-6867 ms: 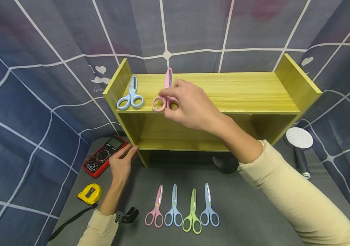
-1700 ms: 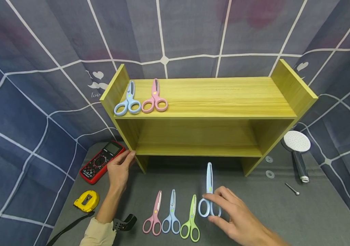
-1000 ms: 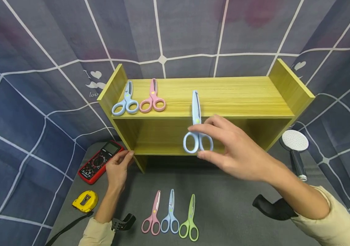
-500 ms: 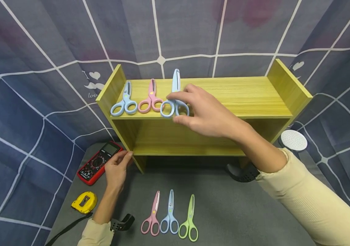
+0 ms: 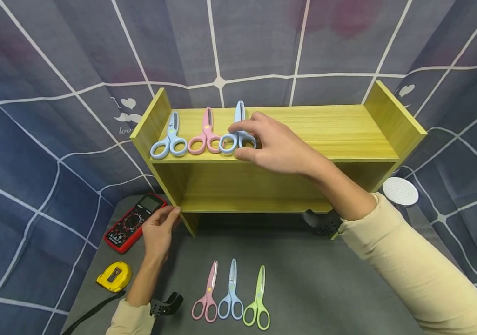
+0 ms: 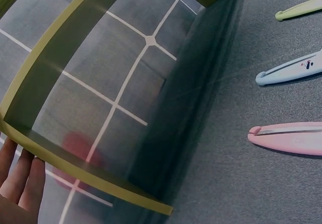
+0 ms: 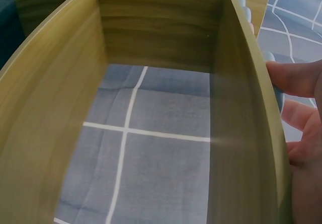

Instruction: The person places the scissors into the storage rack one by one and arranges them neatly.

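Observation:
In the head view, my right hand (image 5: 282,146) pinches the handles of light-blue scissors (image 5: 239,113) on the top board of a yellow wooden shelf (image 5: 318,132). Their blades point toward the back. Just left of them lie pink scissors (image 5: 206,128), then another light-blue pair (image 5: 171,132). The right wrist view catches only an edge of the held blue handle (image 7: 279,99) beyond the top board. My left hand (image 5: 157,237) touches the shelf's left side panel with its fingertips; the left wrist view has its fingers (image 6: 31,189) straight against the panel's outer side.
Pink (image 5: 210,288), blue (image 5: 231,291) and green scissors (image 5: 259,298) lie on the grey table in front. At left are a red multimeter (image 5: 133,223) and a yellow tape measure (image 5: 114,277). A shower head (image 5: 400,190) sits at right, partly behind the sleeve.
My right hand has picked the blue scissors up from the table's row and carried them to the top board, beside the pink pair placed there earlier. My left hand stays at the shelf's side.

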A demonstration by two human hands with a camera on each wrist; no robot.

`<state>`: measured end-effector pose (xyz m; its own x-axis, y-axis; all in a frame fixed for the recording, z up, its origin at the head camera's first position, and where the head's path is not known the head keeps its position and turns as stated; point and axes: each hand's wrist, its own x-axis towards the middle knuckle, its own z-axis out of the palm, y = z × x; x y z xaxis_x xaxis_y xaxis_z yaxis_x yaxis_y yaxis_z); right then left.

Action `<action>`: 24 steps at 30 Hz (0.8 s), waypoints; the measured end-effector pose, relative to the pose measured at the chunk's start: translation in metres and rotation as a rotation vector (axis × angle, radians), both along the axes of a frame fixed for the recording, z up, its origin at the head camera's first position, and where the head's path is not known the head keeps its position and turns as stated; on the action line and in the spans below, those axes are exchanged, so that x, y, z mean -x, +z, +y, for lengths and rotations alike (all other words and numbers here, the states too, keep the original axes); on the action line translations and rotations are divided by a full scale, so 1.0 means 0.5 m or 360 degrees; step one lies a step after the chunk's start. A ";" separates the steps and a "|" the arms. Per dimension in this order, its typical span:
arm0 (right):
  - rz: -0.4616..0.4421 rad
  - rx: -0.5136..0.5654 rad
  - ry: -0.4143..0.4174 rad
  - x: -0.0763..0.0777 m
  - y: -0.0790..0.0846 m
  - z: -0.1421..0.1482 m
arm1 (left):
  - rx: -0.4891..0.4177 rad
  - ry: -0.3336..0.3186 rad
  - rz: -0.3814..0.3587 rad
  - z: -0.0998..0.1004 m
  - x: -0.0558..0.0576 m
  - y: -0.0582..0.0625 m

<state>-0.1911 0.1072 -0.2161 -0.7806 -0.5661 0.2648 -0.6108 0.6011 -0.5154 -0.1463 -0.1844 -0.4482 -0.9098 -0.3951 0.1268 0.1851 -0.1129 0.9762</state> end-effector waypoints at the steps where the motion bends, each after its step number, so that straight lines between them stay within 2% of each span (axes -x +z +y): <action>1: 0.0013 0.0000 -0.0011 0.000 -0.001 0.000 | 0.0006 -0.0003 0.0001 0.000 -0.001 0.001; 10: 0.0102 0.0052 -0.0064 0.000 -0.006 0.002 | 0.0068 -0.0020 -0.0030 0.000 -0.007 0.007; 16: 0.0137 0.0071 -0.0089 -0.002 -0.005 0.004 | 0.0060 -0.0023 -0.0018 0.000 -0.009 0.009; 24: 0.0198 0.0118 -0.0299 -0.012 -0.010 -0.008 | 0.0029 -0.0019 -0.0022 -0.001 -0.012 0.010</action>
<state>-0.1852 0.1034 -0.2210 -0.8291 -0.3896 0.4011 -0.5535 0.6734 -0.4901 -0.1403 -0.1847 -0.4434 -0.9163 -0.3818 0.1212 0.1703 -0.0973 0.9806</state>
